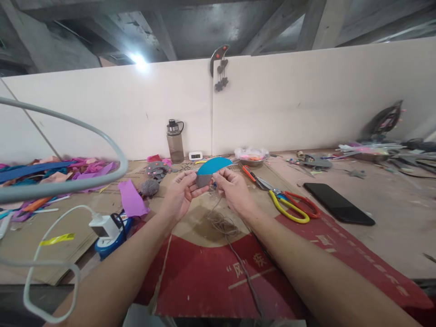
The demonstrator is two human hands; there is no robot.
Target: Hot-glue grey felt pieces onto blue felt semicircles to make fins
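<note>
Above the cardboard, my left hand pinches the left end of a flat blue crescent-like piece. The lower left part of that piece is covered in grey, seemingly wound yarn. At its right side, my right hand is closed with thumb and fingertips on the piece. Grey yarn trails from near the right fingers into a loose tangle on the cardboard, then runs down toward the front edge. Whether the right fingers also grip the strand is hidden.
Scissors, an orange box cutter and a black phone lie right. Left are a grey yarn ball, felt scraps and a power strip. A bottle stands behind; a grey cable arches close by.
</note>
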